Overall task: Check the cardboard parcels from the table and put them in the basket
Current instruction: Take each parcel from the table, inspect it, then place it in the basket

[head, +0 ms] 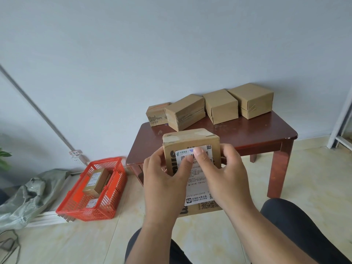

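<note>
A person holds one cardboard parcel (192, 168) up in front of them with both hands, above the floor and nearer than the bench (247, 136). The left hand (163, 180) grips the parcel's left side, fingers curled behind it and the thumb laid across the white shipping label (196, 180) on the face turned toward the camera. The right hand (224, 174) grips the right side the same way — its thumb also lies on the label, close to the other thumb, over the barcode near the top.

Four more parcels stand in a row along the far edge of the dark red bench, against the wall: a small one (157, 114) at the left, then three larger ones (185, 112), (221, 105) and (252, 100) toward the right.

On the tiled floor to the left of the bench sits a red plastic basket (114, 187). Inside it lie two labelled parcels — one (96, 181) on top, another (92, 203) near its front end, mostly hidden. A grey-green sack (28, 195) lies crumpled on the floor left of the basket.
</note>
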The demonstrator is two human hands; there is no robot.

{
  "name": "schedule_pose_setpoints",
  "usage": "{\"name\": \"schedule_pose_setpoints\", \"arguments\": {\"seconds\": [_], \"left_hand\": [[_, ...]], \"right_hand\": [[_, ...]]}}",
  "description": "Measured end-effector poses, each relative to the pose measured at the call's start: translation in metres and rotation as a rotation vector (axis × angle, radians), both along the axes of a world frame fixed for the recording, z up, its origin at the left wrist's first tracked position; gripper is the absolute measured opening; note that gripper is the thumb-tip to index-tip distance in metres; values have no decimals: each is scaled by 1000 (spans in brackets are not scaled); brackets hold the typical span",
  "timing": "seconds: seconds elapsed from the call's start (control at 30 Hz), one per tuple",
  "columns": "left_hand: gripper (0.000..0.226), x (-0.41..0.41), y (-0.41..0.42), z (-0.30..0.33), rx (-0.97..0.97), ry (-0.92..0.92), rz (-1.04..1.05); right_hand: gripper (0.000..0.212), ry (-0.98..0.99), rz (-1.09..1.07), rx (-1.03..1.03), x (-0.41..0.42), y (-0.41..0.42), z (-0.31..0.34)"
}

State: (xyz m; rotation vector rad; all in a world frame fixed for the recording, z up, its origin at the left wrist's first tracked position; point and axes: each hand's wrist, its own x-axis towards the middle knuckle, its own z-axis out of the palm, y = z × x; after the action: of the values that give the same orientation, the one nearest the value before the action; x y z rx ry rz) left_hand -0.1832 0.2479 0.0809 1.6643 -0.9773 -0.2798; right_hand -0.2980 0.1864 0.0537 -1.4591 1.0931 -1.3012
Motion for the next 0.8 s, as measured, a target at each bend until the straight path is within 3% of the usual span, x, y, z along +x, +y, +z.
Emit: {"name": "schedule_pose_setpoints", "arguments": {"seconds": [0.17, 0.37, 0.53, 0.67, 0.8], "left_hand": [[57, 8, -5, 5, -55, 27, 51], [55, -3, 2, -1, -69, -5, 70], [50, -8, 2, -9, -54, -2, 72], [55, -6, -3, 0, -80, 31, 77], [39, -6, -5, 4, -87, 62, 57]], "right_hand": [[61, -2, 17, -64, 3, 5, 1], [53, -71, 51, 46, 3, 5, 3], [60, -76, 56, 133, 2, 3, 1], [48, -101, 92, 119, 6, 8, -1], [31, -159, 150, 186, 7, 11, -1]]}}
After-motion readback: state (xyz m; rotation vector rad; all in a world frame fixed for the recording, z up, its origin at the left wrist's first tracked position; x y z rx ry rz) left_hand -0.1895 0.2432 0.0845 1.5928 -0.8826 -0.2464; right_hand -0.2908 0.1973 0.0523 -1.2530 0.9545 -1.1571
